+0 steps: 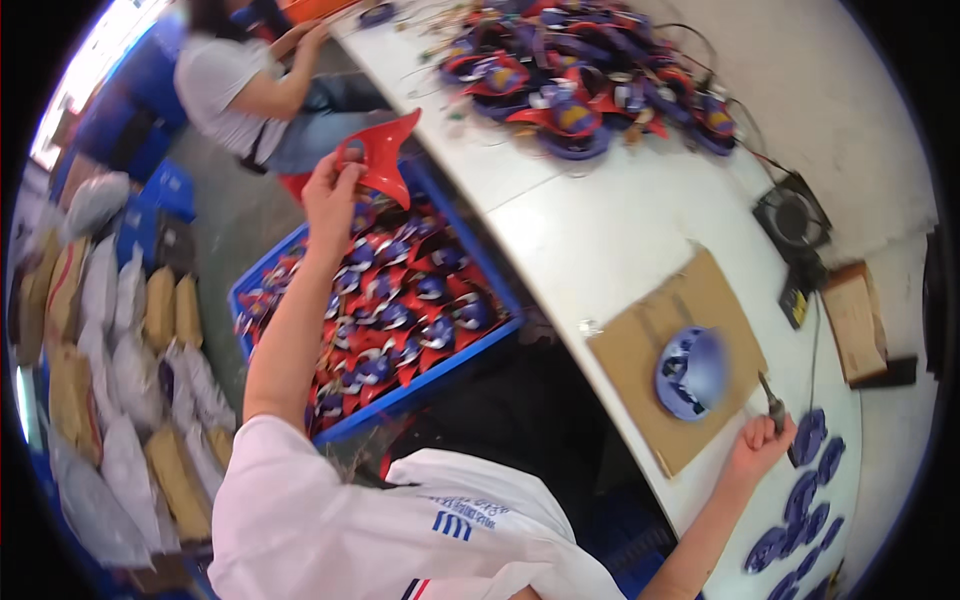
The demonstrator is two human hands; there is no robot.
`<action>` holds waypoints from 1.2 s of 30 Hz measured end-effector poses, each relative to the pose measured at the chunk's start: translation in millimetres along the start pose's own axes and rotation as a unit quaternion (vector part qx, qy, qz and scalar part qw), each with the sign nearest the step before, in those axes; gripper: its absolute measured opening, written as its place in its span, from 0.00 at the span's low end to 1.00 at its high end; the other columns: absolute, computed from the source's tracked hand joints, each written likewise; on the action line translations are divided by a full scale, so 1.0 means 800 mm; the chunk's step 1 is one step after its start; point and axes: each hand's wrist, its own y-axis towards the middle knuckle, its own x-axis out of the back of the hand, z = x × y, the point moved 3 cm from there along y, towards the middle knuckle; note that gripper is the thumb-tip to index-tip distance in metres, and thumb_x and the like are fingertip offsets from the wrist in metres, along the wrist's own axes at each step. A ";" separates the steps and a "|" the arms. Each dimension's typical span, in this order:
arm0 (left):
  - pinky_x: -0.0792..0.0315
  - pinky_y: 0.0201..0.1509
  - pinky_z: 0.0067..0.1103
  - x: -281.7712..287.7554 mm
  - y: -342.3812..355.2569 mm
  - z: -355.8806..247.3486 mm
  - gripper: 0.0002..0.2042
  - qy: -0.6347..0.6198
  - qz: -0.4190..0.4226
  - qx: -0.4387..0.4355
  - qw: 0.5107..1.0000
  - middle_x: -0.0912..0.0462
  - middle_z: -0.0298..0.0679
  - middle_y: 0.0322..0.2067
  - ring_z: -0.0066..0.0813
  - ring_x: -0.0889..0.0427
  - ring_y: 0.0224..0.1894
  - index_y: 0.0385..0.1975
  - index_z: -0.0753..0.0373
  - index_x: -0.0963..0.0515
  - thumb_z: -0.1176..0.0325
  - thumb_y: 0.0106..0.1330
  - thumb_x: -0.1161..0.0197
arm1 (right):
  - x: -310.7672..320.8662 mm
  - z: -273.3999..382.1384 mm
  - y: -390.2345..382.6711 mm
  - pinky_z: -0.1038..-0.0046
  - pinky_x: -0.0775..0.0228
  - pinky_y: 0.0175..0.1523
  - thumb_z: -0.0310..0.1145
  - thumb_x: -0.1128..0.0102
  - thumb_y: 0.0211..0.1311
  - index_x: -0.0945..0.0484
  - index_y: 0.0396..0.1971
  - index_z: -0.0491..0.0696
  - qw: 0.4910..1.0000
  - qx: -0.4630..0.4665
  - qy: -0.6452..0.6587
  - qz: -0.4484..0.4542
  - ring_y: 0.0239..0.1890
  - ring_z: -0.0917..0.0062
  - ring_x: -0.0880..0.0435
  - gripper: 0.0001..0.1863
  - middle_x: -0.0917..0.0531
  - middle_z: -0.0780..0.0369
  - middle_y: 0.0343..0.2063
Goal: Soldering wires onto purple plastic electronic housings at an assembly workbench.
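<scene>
My left hand (334,196) is raised over the blue crate, its fingers closed on the edge of a glossy red plastic piece (384,152) with pointed ends and a hole. On the table, my right hand (757,452) is closed around a slim dark tool (773,404) whose thin tip points away from me; its exact kind cannot be made out. Just left of that tool, a shiny purple-blue round shell (678,380) rests on a flat cardboard sheet (640,350). Part of the shell is blurred.
A blue crate (412,387) beside the table holds many red and purple pieces. Purple assemblies with wires (575,110) are heaped at the table's far end. Purple parts (798,500) lie at right, near a black fan (795,220). Another person (240,90) sits far left; sacks (130,380) line the floor.
</scene>
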 end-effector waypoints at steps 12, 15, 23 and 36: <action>0.28 0.28 0.14 -0.343 -0.063 -0.113 0.12 -0.128 0.341 -0.080 0.928 0.22 0.39 0.34 0.20 0.27 0.26 0.46 0.67 0.27 0.72 0.64 0.49 | -0.015 -0.011 -0.003 0.87 0.62 0.13 0.35 0.46 0.56 0.24 0.29 0.47 0.996 -0.001 -0.036 -0.075 0.08 0.90 0.51 0.08 0.40 0.73 0.08; 0.28 0.28 0.15 -0.428 -0.125 -0.174 0.13 -0.103 0.484 0.028 0.869 0.22 0.40 0.34 0.20 0.27 0.26 0.46 0.67 0.28 0.73 0.62 0.47 | -0.019 -0.012 -0.001 0.85 0.61 0.14 0.36 0.47 0.56 0.24 0.28 0.49 0.998 -0.002 -0.038 -0.058 0.10 0.89 0.50 0.08 0.41 0.73 0.08; 0.22 0.30 0.17 -0.675 -0.356 -0.225 0.11 -0.048 0.713 0.093 0.693 0.24 0.41 0.28 0.25 0.23 0.25 0.41 0.67 0.26 0.78 0.58 0.47 | -0.019 -0.008 -0.009 0.85 0.58 0.14 0.34 0.47 0.54 0.23 0.26 0.44 0.999 -0.011 -0.039 -0.023 0.09 0.86 0.48 0.09 0.37 0.68 0.08; 0.28 0.41 0.29 -0.857 -0.509 -0.184 0.11 0.109 0.598 -0.376 0.699 0.18 0.44 0.35 0.43 0.21 0.34 0.37 0.59 0.18 0.70 0.56 0.45 | -0.021 -0.007 -0.007 0.86 0.57 0.15 0.29 0.48 0.56 0.27 0.23 0.45 0.999 -0.029 0.030 0.033 0.10 0.88 0.43 0.05 0.31 0.67 0.12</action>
